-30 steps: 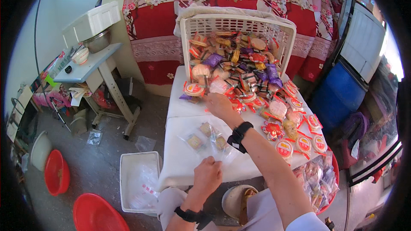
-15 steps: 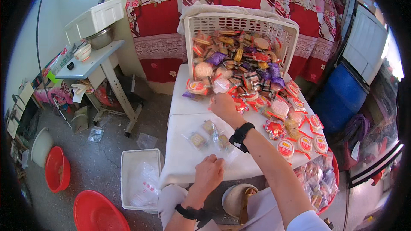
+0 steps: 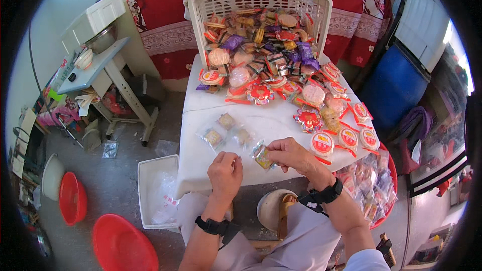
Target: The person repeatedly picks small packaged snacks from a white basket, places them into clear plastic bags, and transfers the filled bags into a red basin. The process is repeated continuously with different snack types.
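My right hand pinches a small wrapped snack, yellowish in a clear shiny wrapper, over the near part of the white-covered table. Beside it, at the table's front edge, my left hand is closed with the fingers curled in. What it holds, if anything, is hidden. Just beyond both hands lie several small square wrapped cakes in clear plastic. Farther back, a tipped white basket spills a heap of mixed wrapped snacks onto the cloth.
Round red-and-white packets lie along the table's right side. Below them stands a red tub of bagged snacks. A white bin with plastic bags is at the left, near a red basin. A blue barrel stands far right.
My right hand has drawn back from the heap toward me and now holds a wrapped snack near my left hand. My left hand stays about where it was. The whole view has shifted slightly.
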A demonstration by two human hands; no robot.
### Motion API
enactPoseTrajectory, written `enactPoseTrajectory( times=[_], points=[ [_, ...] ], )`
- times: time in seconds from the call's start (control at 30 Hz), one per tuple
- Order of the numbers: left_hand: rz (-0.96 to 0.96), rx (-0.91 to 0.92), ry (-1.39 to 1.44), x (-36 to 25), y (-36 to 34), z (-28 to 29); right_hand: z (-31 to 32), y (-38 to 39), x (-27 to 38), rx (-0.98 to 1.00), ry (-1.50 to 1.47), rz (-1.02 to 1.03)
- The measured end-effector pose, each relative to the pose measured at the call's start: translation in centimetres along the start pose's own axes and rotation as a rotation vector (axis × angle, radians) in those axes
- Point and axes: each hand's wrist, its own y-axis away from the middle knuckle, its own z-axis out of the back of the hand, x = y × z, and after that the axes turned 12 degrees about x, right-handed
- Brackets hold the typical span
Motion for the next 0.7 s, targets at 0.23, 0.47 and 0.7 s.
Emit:
enactPoseTrajectory(
  times=[0.23, 0.47, 0.7],
  points=[
    [-0.107, -0.079, -0.096, -0.9, -0.2, -0.2, -1.1, -1.5, -1.4, 0.102, -0.043, 0.052],
    [-0.157, -0.081, -0.139, -0.9, 0.3, -0.2, -3.3, -4.2, -2.1, 0.048, -0.039, 0.135],
    [-0.184, -0.066, -0.167, -0.5, 0.3, 0.1, -4.4, -5.8, -2.9, -0.084, -0.369, 0.165]
  ],
)
